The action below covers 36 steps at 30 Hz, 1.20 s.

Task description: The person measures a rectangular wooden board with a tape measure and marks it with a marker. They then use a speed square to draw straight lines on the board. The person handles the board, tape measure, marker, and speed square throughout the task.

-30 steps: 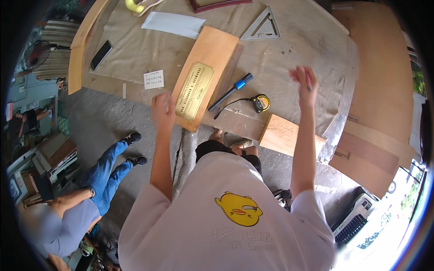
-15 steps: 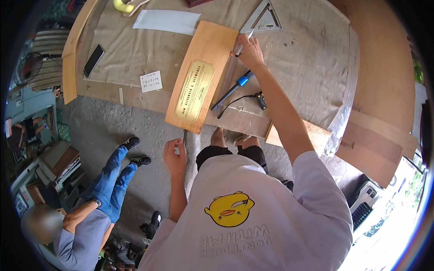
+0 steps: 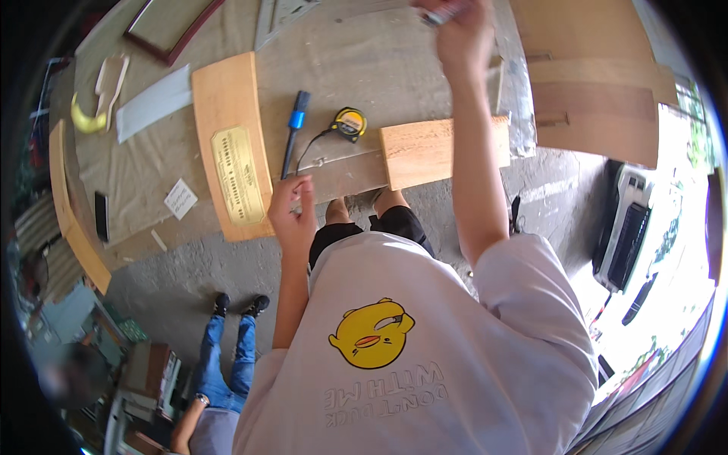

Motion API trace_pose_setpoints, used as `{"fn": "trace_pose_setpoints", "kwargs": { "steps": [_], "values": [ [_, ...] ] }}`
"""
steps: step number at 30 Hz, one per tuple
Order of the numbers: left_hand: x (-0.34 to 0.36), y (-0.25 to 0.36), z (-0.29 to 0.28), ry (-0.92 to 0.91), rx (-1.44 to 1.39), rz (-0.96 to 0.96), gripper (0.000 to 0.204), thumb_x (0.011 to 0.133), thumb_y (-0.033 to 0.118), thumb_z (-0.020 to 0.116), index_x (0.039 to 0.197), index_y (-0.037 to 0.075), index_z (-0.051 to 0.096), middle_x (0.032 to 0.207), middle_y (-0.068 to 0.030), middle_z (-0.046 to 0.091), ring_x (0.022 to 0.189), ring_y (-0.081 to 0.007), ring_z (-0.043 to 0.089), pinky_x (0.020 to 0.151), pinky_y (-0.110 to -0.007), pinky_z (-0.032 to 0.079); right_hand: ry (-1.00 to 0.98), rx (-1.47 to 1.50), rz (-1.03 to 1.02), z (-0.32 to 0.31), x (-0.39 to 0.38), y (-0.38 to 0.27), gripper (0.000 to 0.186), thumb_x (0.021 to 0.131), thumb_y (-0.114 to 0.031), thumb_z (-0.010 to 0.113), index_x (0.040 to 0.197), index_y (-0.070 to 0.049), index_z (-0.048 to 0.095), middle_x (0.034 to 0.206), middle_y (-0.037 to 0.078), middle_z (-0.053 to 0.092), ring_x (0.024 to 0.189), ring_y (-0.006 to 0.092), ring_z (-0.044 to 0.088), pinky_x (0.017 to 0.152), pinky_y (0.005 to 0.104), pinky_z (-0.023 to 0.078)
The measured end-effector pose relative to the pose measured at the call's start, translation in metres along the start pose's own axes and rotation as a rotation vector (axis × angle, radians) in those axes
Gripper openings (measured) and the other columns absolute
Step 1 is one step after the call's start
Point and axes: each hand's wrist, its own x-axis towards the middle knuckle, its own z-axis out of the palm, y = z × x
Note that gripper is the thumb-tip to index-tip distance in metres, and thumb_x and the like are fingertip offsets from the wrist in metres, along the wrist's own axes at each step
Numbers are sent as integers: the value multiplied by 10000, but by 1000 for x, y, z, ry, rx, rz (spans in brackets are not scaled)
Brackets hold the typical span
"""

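My right hand (image 3: 466, 42) is raised over the far right of the covered table, its fingers closed round a marker pen (image 3: 446, 12) that is partly cut off by the upper edge. My left hand (image 3: 293, 214) hovers at the table's near edge, beside the right side of a wooden board (image 3: 258, 144). Its fingers are curled, and a small pale bit shows between them, too small to name. A gold plaque (image 3: 236, 176) lies on the board. Just beyond my left hand are a blue-and-black brush (image 3: 296, 121) and a yellow-and-black tape measure (image 3: 349, 123).
A plain wood plank (image 3: 417, 152) lies at the near right edge. Farther off are a metal triangle square (image 3: 279, 21), a dark red frame (image 3: 140, 39), a whitish strip (image 3: 155, 102) and a banana (image 3: 87, 120). A phone (image 3: 101, 216) and paper note (image 3: 180, 199) lie left. A person in jeans (image 3: 214, 356) is behind left.
The view has swung right, so the table things sit farther left. My right hand has moved from the board's far corner to the right with the marker pen. My left hand stays curled.
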Motion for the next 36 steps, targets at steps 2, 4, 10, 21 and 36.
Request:
{"fn": "trace_pose_setpoints", "kwargs": {
  "steps": [2, 4, 10, 21, 36],
  "values": [
    [15, 20, 35, -50, -91, 96, 134, 905, 89, 682, 1026, 34, 691, 965, -108, 680, 867, -237, 648, 759, -332, 510, 276, -557, -93, -13, -66, -74, 265, 919, -59, 702, 898, -59, 438, 950, 164, 714, 866, 176, 692, 709, 286, 518],
    [32, 47, 67, -106, -118, 214, 181, 888, 92, 698, 1059, 34, 683, 1008, -115, 676, 918, -261, 646, 815, -354, 515, 421, -625, 46, -53, -127, -84, 291, 903, -24, 702, 864, -69, 417, 899, 141, 691, 844, 188, 673, 727, 287, 504],
    [39, 64, 187, -418, 117, 670, 625, 902, 353, 701, 1379, 13, 482, 1415, -214, 490, 1314, -398, 465, 1084, -492, 371, 874, 4, 304, -121, -338, -36, 305, 923, 50, 640, 864, -127, 398, 896, 119, 637, 837, 217, 616, 746, 328, 478],
    [-2, 10, 298, -582, 474, 644, 1035, 806, 592, 708, 1551, 38, 251, 1600, -210, 250, 1465, -407, 263, 1172, -575, 223, 951, 158, 359, -184, -410, 31, 260, 931, 35, 646, 938, -100, 424, 959, 130, 669, 834, 190, 633, 764, 314, 505],
    [0, 18, 312, -593, 549, 700, 997, 756, 543, 768, 1516, 50, 352, 1583, -137, 339, 1467, -339, 309, 1170, -573, 234, 790, 74, 524, -203, -405, 13, 236, 949, 19, 624, 956, -77, 408, 981, 148, 665, 880, 199, 673, 790, 319, 544]
  ]
}}
